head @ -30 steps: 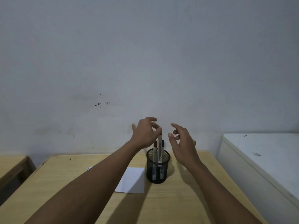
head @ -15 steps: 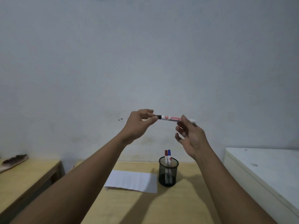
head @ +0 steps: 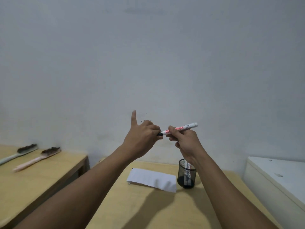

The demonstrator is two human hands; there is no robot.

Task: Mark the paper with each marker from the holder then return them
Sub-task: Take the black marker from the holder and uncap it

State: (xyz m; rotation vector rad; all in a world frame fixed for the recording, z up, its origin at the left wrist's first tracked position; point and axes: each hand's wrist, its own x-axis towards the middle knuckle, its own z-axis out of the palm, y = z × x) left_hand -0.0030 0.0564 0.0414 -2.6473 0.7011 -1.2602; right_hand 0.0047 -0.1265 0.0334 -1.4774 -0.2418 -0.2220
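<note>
I hold a white marker (head: 183, 128) with red lettering level in the air, above the table. My right hand (head: 184, 141) grips its barrel. My left hand (head: 142, 138) pinches the black cap end (head: 159, 133), with the index finger pointing up. Below, a black mesh holder (head: 186, 174) stands on the wooden table (head: 148, 209) with other markers inside, partly hidden by my right wrist. A white sheet of paper (head: 151, 179) lies just left of the holder.
A second wooden table (head: 41, 179) on the left carries two brushes (head: 36, 158). A white cabinet (head: 277, 182) stands at the right. A plain wall is right behind the table.
The marker went from the holder up into the air between both hands. My right hand now grips its barrel and my left hand has closed on the cap end. The view swung right.
</note>
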